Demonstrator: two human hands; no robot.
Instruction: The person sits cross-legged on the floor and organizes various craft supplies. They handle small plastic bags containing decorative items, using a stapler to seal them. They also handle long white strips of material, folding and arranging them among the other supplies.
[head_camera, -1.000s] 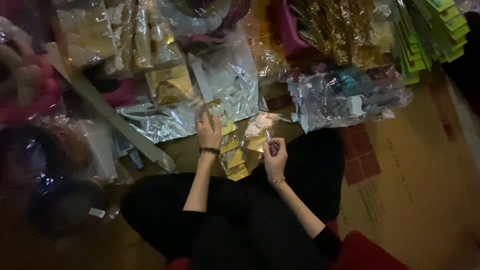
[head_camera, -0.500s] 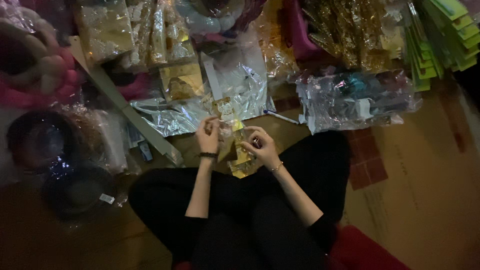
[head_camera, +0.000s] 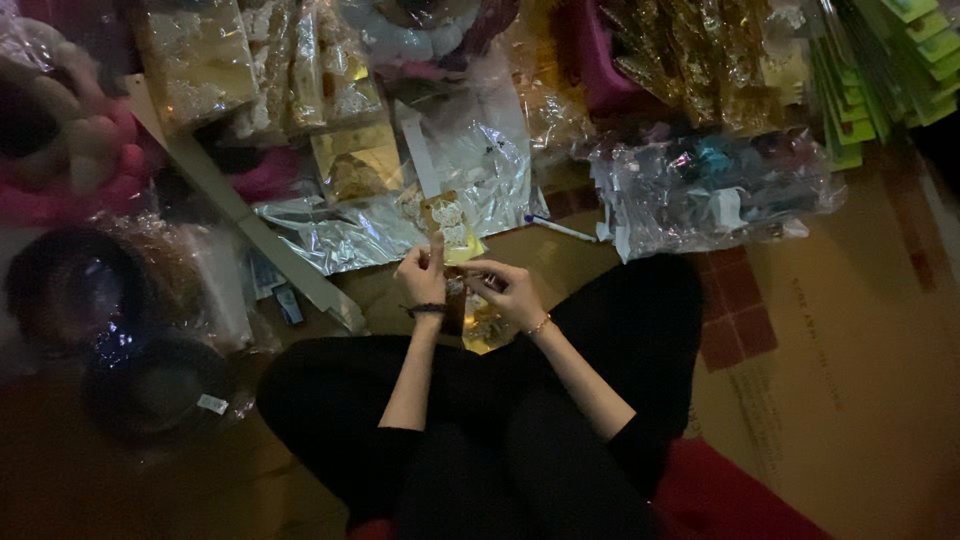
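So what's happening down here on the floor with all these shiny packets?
A person sits cross-legged in dark clothes. Their left hand and right hand meet over a small gold packet, pinching it between the fingertips. More gold packets lie just below. Crinkled clear plastic bags and a white pen lie in front. What the packet holds is too dim to tell.

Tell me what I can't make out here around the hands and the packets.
Head view only:
- Small item between left hand and right hand: fingers cover it, too small and dim to name.
- Gold packet below the hands: partly hidden by the wrists.
- Clear plastic bag: glare hides its contents.
- Green card stack: cut off by the right edge.
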